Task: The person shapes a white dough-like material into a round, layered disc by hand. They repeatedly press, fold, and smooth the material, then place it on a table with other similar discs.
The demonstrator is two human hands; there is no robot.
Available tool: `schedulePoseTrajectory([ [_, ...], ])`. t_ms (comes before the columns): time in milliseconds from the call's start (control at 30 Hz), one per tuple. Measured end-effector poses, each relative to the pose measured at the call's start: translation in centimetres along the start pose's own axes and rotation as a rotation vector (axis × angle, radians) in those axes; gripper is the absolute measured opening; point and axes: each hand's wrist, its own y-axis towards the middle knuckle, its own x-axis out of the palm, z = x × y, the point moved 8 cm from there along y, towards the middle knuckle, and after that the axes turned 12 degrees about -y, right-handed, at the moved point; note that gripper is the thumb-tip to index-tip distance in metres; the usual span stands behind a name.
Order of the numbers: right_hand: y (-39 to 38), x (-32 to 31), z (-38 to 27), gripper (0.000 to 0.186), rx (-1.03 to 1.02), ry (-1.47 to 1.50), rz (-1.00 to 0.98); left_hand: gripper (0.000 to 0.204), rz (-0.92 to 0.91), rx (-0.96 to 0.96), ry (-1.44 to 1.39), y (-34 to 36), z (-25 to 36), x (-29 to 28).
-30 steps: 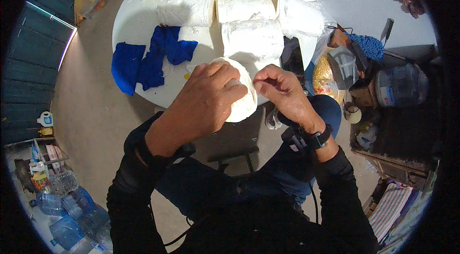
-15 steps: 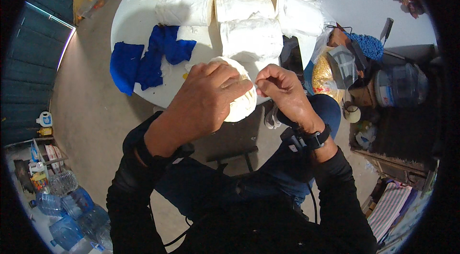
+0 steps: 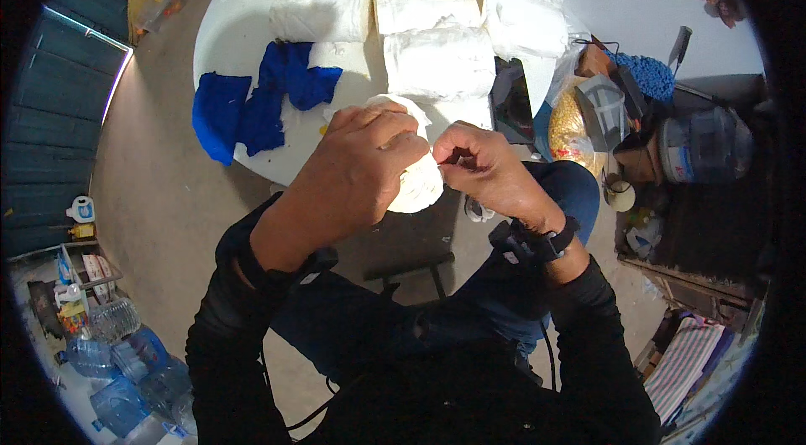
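My left hand [image 3: 353, 168] is wrapped round a whitish, rounded bundle [image 3: 420, 189] with a creased surface, held over the near edge of the round white table [image 3: 220, 38]. What the bundle is made of I cannot tell. At its right side, my right hand [image 3: 491, 170] is closed with thumb and forefinger pinched together; whatever lies between the tips is too small to name. Just beyond my hands, several white wrapped bundles [image 3: 441, 63] lie in rows on the table. Blue cloth [image 3: 277, 96] is spread to the left of them.
A dark flat object [image 3: 510, 101] lies on the table's right side. Right of it stand a bag of yellow grains [image 3: 573, 130] and a large clear water jug [image 3: 701, 147]. Empty plastic bottles [image 3: 126, 399] crowd the lower left. My knees are under the table edge.
My right hand has shifted slightly left, nearer the bundle. The bundle has turned a little within my left hand, which stays wrapped round it.
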Motion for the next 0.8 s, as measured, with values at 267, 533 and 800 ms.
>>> schedulePoseTrajectory([
  [267,-0.1,0.3,0.3,0.011,-0.066,-0.157,0.068,0.027,-0.014,-0.016,0.009,-0.6,-0.4,0.0],
  [533,-0.6,-0.4,1.2,0.011,-0.018,0.034,0.153,0.031,0.002,0.05,0.048,0.1,0.8,0.2],
  [800,-0.9,-0.1,1.5,0.01,0.065,0.127,0.105,0.033,-0.038,0.033,0.04,0.4,0.6,0.1],
])
